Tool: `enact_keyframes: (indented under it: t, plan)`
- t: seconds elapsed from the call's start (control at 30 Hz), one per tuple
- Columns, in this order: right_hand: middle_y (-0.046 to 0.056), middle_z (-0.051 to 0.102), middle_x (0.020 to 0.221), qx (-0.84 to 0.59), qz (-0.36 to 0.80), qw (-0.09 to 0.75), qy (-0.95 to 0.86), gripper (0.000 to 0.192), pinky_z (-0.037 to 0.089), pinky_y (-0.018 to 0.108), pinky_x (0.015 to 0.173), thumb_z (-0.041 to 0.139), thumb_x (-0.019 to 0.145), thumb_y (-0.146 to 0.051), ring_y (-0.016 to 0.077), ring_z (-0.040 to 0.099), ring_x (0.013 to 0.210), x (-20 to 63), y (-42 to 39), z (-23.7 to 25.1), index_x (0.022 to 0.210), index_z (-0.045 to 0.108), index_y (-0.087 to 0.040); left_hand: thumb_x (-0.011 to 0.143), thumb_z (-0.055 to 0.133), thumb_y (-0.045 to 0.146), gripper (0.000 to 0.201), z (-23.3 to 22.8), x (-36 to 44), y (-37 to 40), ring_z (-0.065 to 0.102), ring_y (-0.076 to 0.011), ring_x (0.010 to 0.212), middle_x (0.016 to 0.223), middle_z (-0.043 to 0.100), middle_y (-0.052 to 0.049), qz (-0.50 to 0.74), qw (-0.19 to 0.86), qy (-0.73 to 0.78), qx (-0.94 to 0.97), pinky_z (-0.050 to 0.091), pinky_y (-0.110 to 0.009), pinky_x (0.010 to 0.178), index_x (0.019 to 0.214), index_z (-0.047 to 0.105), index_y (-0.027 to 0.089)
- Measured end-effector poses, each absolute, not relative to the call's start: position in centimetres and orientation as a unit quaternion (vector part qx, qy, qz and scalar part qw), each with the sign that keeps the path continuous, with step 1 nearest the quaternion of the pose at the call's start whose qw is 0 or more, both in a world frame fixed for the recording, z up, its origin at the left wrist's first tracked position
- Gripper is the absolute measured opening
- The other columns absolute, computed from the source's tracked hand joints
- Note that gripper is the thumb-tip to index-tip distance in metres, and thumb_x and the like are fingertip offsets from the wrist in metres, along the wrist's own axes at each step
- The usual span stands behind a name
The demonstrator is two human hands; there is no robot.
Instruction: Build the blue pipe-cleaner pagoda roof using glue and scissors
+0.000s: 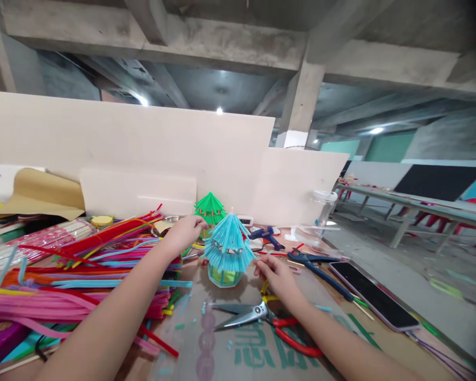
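On the tabletop (222,365), the blue-roofed pagoda model (229,248) was flanked by the left hand (188,233) and right hand (278,276), both narrowly curled, though whether anything was gripped could not be told.

Your left arm (119,312) and right arm (333,338) are bare along all the length that shows, smooth and slim, broader toward the elbow and tapering evenly to narrow, bare wrists (171,247). Your left grip (188,233) and right grip (278,276) are bare too, small, with slender fingers (265,264); the nails are too small to make out.
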State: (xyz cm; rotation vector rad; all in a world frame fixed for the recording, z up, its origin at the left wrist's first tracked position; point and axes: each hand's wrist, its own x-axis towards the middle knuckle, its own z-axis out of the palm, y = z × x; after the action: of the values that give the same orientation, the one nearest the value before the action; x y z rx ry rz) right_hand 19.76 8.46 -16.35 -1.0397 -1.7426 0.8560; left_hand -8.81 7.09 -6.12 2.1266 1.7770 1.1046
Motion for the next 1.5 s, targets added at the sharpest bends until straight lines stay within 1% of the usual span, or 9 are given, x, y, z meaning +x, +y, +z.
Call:
enact_keyframes:
  t: [0.2, 0.33, 0.4, 0.53, 0.63, 0.9, 1.07, 1.27, 1.5]
  plan:
    - [0.001, 0.057, 0.063, -0.412, 0.306, 0.432, -0.742, 0.035, 0.039, 0.029, 0.06, 0.046, 0.092, -0.047, 0.0167, 0.052, 0.061, 19.7, 8.1, -16.5, 0.068, 0.051, -0.021, 0.088, 0.045, 0.049, 0.038, -5.4, -8.2, 6.4, 0.062, -0.0212, 0.07, 0.073, 0.069, -0.003, 0.403, 0.059, 0.581, 0.705, 0.041, -0.029, 0.063, 0.082, 0.066, 0.019]
    - [0.002, 0.058, 0.065, -0.413, 0.28, 0.414, -0.761, 0.041, 0.04, 0.029, 0.064, 0.039, 0.096, -0.045, 0.0176, 0.055, 0.066, 19.7, 7.8, -16.4, 0.067, 0.055, -0.02, 0.089, 0.044, 0.059, 0.051, -5.0, -6.5, 5.7, 0.066, -0.0218, 0.084, 0.1, 0.073, -0.006, 0.436, 0.08, 0.539, 0.717, 0.048, -0.03, 0.072, 0.108, 0.067, 0.018]
    - [0.002, 0.058, 0.066, -0.414, 0.27, 0.408, -0.768, 0.038, 0.04, 0.029, 0.064, 0.041, 0.095, -0.042, 0.0177, 0.055, 0.067, 19.6, 7.8, -16.4, 0.069, 0.057, -0.02, 0.088, 0.046, 0.06, 0.057, -5.0, -5.9, 5.4, 0.066, -0.024, 0.097, 0.116, 0.07, -0.009, 0.451, 0.084, 0.52, 0.72, 0.05, -0.033, 0.082, 0.12, 0.064, 0.017]
    - [0.001, 0.062, 0.071, -0.409, 0.26, 0.399, -0.778, 0.02, 0.041, 0.029, 0.066, 0.048, 0.09, -0.031, 0.0182, 0.057, 0.07, 19.5, 7.7, -16.5, 0.08, 0.061, -0.02, 0.088, 0.047, 0.061, 0.059, -5.2, -5.2, 5.4, 0.059, -0.0269, 0.116, 0.127, 0.065, -0.011, 0.446, 0.067, 0.512, 0.731, 0.045, -0.037, 0.099, 0.123, 0.065, 0.016]
    - [0.002, 0.064, 0.076, -0.399, 0.258, 0.394, -0.787, 0.015, 0.042, 0.029, 0.068, 0.047, 0.089, -0.028, 0.0185, 0.059, 0.073, 19.4, 7.5, -16.4, 0.086, 0.06, -0.02, 0.085, 0.051, 0.062, 0.061, -5.0, -4.8, 5.7, 0.059, -0.0266, 0.115, 0.126, 0.065, -0.011, 0.442, 0.08, 0.526, 0.722, 0.044, -0.036, 0.101, 0.124, 0.064, 0.017]
    - [-0.001, 0.059, 0.07, -0.375, 0.251, 0.381, -0.807, 0.013, 0.039, 0.027, 0.065, 0.042, 0.091, -0.024, 0.0163, 0.054, 0.067, 19.5, 7.0, -16.3, 0.079, 0.048, -0.023, 0.078, 0.063, 0.054, 0.054, -3.4, -3.8, 7.1, 0.064, -0.0285, 0.106, 0.116, 0.071, -0.01, 0.451, 0.151, 0.503, 0.722, 0.046, -0.038, 0.097, 0.113, 0.071, 0.014]
    - [-0.001, 0.057, 0.069, -0.376, 0.241, 0.386, -0.807, 0.021, 0.038, 0.027, 0.068, 0.038, 0.095, -0.027, 0.0164, 0.054, 0.068, 19.5, 7.1, -16.2, 0.078, 0.049, -0.023, 0.076, 0.065, 0.056, 0.055, -2.9, -4.5, 8.1, 0.066, -0.0263, 0.103, 0.115, 0.072, -0.009, 0.438, 0.203, 0.472, 0.738, 0.05, -0.035, 0.092, 0.112, 0.073, 0.015]
    - [0.0, 0.056, 0.064, -0.388, 0.21, 0.388, -0.809, 0.033, 0.035, 0.028, 0.065, 0.036, 0.097, -0.032, 0.0166, 0.052, 0.064, 19.4, 7.2, -16.2, 0.068, 0.049, -0.022, 0.078, 0.057, 0.065, 0.06, -2.4, -5.5, 6.8, 0.062, -0.0262, 0.111, 0.118, 0.071, -0.009, 0.491, 0.159, 0.494, 0.699, 0.045, -0.035, 0.099, 0.111, 0.072, 0.017]
    - [0.002, 0.063, 0.07, -0.395, 0.195, 0.384, -0.812, 0.023, 0.038, 0.028, 0.067, 0.043, 0.093, -0.023, 0.0169, 0.056, 0.067, 19.4, 7.6, -16.6, 0.073, 0.056, -0.021, 0.076, 0.061, 0.055, 0.045, -4.1, -7.2, 3.6, 0.066, -0.0236, 0.088, 0.095, 0.074, -0.008, 0.506, 0.121, 0.552, 0.651, 0.05, -0.032, 0.081, 0.095, 0.07, 0.015]
